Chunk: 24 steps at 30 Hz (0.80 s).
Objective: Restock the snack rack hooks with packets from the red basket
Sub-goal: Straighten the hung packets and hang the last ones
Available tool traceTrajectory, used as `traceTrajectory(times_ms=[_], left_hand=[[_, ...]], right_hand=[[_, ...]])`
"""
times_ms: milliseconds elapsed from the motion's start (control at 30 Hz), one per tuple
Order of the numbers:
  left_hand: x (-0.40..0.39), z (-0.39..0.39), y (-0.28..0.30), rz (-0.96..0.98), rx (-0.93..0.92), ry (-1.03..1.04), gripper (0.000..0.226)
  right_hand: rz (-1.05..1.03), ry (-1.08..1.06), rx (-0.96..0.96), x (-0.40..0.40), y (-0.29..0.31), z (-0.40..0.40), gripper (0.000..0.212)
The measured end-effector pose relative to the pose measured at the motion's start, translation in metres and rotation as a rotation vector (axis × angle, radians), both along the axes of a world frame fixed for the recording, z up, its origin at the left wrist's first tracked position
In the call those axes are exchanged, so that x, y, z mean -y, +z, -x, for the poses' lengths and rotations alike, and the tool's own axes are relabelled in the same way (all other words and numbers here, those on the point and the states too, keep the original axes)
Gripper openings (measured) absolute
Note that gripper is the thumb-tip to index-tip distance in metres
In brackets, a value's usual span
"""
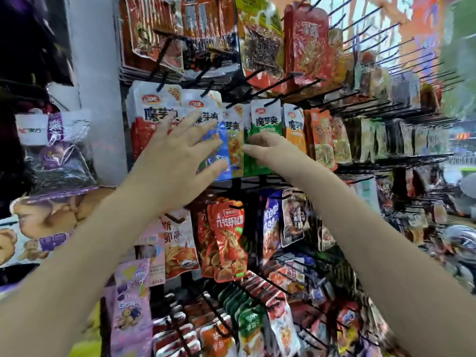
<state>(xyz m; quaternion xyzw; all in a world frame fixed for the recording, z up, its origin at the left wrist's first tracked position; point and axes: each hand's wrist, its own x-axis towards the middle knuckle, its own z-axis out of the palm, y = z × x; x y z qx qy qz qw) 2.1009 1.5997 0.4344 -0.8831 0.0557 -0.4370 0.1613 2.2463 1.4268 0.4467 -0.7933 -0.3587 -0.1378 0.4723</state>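
A wire snack rack [257,180] with black hooks fills the view, hung with many packets. My left hand [177,153] is raised with fingers spread straight, in front of the blue packet [220,150] in the middle row. My right hand [268,146] reaches in beside it, fingers curled at the lower part of the green packet [265,122]; whether it pinches that packet is unclear. To the left hang red-and-white packets [148,117], to the right orange ones [293,127]. The red basket is out of view.
Several bare hooks [381,47] jut out at the upper right. Red prawn-snack packets [226,238] hang below my hands. Purple bags [59,148] hang on the left beside a white pillar [100,73]. More packets crowd the bottom rows.
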Motion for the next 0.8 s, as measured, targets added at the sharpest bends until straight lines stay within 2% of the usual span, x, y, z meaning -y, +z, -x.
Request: traceTrajectory(times_ms=[100, 267, 433, 500, 600, 800], left_hand=[[0.008, -0.013, 0.004, -0.053, -0.004, 0.113, 0.069], [0.034, -0.025, -0.005, -0.067, 0.128, 0.262, 0.067], [0.053, -0.026, -0.02, 0.059, 0.086, 0.379, 0.092], [0.055, -0.026, -0.02, 0.049, 0.065, 0.438, 0.095], [0.057, -0.025, -0.021, 0.051, 0.064, 0.467, 0.099], [0.059, -0.023, -0.023, 0.079, 0.041, 0.461, 0.098]], right_hand=[[0.073, 0.034, 0.019, -0.002, 0.004, -0.021, 0.069], [0.167, 0.186, -0.015, -0.004, 0.004, -0.055, 0.08], [0.14, 0.345, -0.067, -0.022, -0.004, -0.077, 0.078], [0.088, 0.401, -0.122, -0.029, -0.001, -0.079, 0.092], [-0.002, 0.521, -0.214, -0.042, 0.001, -0.094, 0.138], [-0.025, 0.629, -0.327, -0.04, 0.011, -0.098, 0.14]])
